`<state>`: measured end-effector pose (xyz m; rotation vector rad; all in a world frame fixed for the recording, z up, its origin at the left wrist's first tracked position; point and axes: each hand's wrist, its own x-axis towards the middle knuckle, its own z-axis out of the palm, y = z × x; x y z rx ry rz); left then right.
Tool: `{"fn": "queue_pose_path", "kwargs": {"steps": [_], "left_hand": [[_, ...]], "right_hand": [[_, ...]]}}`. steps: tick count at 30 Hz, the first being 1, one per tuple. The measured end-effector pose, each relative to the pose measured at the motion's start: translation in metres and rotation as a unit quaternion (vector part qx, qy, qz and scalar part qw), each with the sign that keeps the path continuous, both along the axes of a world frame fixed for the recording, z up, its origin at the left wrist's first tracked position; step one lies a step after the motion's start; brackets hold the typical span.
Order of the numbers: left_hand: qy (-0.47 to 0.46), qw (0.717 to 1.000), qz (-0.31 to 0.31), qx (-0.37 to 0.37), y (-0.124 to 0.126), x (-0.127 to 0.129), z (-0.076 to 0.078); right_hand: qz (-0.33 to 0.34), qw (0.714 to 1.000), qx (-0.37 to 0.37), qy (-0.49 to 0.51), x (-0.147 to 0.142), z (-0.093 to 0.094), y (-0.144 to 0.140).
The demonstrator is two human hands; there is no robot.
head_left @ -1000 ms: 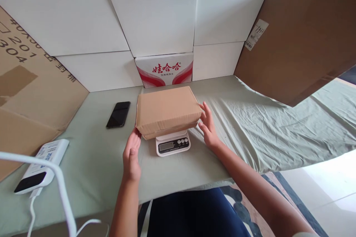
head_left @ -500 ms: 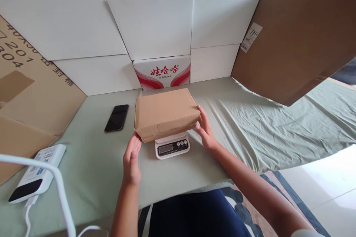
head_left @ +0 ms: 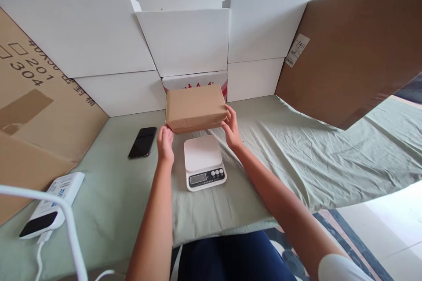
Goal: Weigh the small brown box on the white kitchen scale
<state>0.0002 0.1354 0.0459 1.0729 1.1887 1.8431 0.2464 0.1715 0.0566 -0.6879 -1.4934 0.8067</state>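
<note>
A cloth-covered table (head_left: 296, 153) ringed by cartons. Both hands, left hand (head_left: 165, 142) and right hand (head_left: 231, 126), gripped the brown box (head_left: 195, 107) aloft, beyond the bare scale (head_left: 203, 161); setting it down needed a level, steady lowering.

A plain brown cardboard box (head_left: 195, 107), closed and roughly level, is held up off the table at the far middle, just beyond the white scale (head_left: 204, 162).

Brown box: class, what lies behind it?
Behind the brown box, held by the left hand and right hand, a red-and-white carton shows only its top strip; its print is mostly covered.
</note>
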Motion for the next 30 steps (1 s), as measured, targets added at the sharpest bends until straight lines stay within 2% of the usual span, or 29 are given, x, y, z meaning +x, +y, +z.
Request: {"fn": "queue_pose_path", "kwargs": {"steps": [3,6,13,18,21,30], "left_hand": [[-0.001,1.000,0.004,-0.027,0.013,0.000,-0.024],[0.002,0.999,0.016,-0.043,0.012,-0.001,-0.036],[0.004,0.998,0.033,-0.052,0.010,0.000,-0.038],[-0.017,0.996,0.071,-0.041,0.005,-0.018,-0.035],[-0.034,0.995,0.084,-0.042,0.003,-0.025,-0.033],[-0.009,0.999,0.005,-0.050,0.009,-0.007,-0.042]], "right_hand": [[0.004,0.999,-0.037,0.009,-0.005,-0.024,0.014],[0.011,0.998,-0.060,0.008,-0.005,-0.035,0.017],[0.022,0.996,-0.081,0.007,-0.004,-0.034,0.019],[-0.061,0.995,-0.054,0.053,0.006,-0.036,0.021],[-0.078,0.992,-0.073,0.062,0.011,-0.038,0.021],[0.041,0.993,-0.106,0.015,0.003,-0.041,0.018]]}}
